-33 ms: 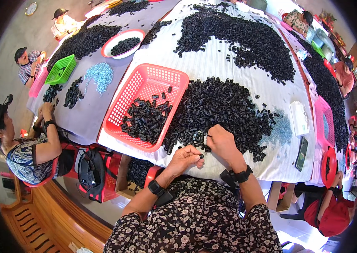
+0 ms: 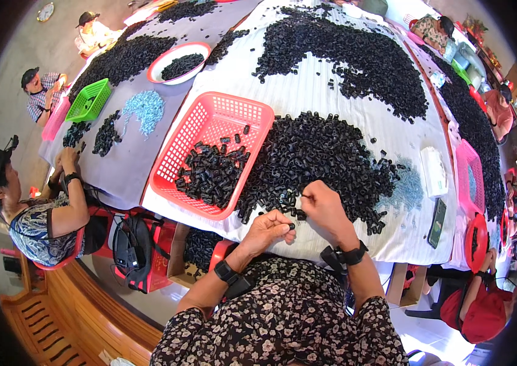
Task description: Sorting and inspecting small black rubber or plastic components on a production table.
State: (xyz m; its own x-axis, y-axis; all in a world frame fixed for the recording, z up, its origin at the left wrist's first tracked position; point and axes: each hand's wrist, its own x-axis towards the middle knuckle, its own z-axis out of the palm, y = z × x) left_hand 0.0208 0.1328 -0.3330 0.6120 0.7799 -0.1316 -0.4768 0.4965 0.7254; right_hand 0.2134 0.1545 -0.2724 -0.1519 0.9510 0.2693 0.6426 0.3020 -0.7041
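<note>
My left hand [image 2: 269, 228] is closed near the table's front edge, with a small black cylindrical piece [image 2: 292, 226] pinched between thumb and forefinger. Just right of it, my right hand [image 2: 322, 205] is curled closed over the near edge of a large pile of black cylindrical pieces [image 2: 319, 152]. Whatever its fingertips hold, if anything, is too small or hidden to make out. To the left of the pile stands a red perforated basket [image 2: 162, 160] partly filled with the same kind of pieces. Pale blue small bits [image 2: 406, 186] are heaped at the pile's right side.
A white packet [image 2: 433, 169] and a dark phone [image 2: 436, 222] lie on the right. More black pieces [image 2: 362, 67] spread across the far table. A red-rimmed white bowl [image 2: 151, 70] and a green basket [image 2: 74, 114] stand at left. Several people work around the tables, one close on my left.
My right hand has shifted very slightly to the right. The left hand keeps its place with the black piece.
</note>
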